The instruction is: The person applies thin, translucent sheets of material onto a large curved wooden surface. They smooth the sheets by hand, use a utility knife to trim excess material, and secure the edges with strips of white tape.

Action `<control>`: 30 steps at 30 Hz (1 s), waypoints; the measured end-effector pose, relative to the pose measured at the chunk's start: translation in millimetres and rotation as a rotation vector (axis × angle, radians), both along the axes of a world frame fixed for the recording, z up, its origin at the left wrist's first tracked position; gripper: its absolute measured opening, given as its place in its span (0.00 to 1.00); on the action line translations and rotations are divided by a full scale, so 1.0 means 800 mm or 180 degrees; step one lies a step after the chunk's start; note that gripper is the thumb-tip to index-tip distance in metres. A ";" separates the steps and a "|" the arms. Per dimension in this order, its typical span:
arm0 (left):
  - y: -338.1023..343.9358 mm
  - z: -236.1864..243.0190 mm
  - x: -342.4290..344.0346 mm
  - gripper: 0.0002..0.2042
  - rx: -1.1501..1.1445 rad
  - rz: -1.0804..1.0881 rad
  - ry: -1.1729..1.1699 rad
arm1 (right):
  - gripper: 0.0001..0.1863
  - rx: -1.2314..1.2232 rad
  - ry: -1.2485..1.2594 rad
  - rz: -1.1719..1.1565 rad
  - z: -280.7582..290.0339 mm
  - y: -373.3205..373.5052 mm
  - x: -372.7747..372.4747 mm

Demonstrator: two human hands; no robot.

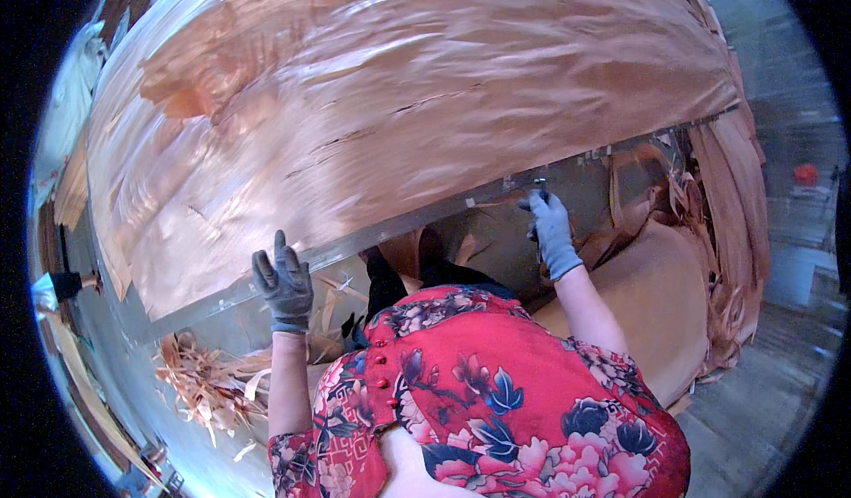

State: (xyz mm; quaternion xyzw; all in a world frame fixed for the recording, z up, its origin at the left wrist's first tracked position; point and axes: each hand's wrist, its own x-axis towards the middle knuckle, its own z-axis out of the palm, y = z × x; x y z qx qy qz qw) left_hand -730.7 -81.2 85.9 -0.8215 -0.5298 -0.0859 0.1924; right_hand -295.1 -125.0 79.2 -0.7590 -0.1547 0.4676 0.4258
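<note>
A wide, reddish-brown sheet of wood veneer (425,143), rippled and with a few dark splits, lies over the table in front of me. My left hand (285,290), in a grey glove, is at the sheet's near edge with its fingers apart and nothing in them. In a matching glove, my right hand (551,230) is closed around a small tool (541,182). Only the tool's metallic tip shows, just short of the table's edge strip (417,221); its exact kind is hidden by my fingers.
Torn veneer scraps (208,378) lie in a heap at lower left. A large brown sheet (660,294) and crumpled strips are below the table at right. Long veneer strips (731,197) hang by the right end. Another person's arm (66,285) reaches in at far left.
</note>
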 end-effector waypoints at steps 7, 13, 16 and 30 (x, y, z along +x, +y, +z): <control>0.032 -0.032 0.019 0.25 -0.0018 0.0081 0.0017 | 0.16 -0.0567 -0.3100 0.1316 0.001 -0.009 0.007; 0.037 -0.033 0.018 0.24 -0.0127 0.0256 -0.0089 | 0.16 -0.0948 -0.3544 0.1585 0.001 -0.007 0.011; 0.035 -0.029 0.020 0.24 -0.0143 0.0226 -0.0271 | 0.16 -0.1008 -0.3483 0.1647 0.006 -0.002 0.010; 0.032 -0.002 0.044 0.32 -0.0531 -0.0293 -0.0393 | 0.13 0.0628 -0.0897 0.0090 -0.023 0.020 0.000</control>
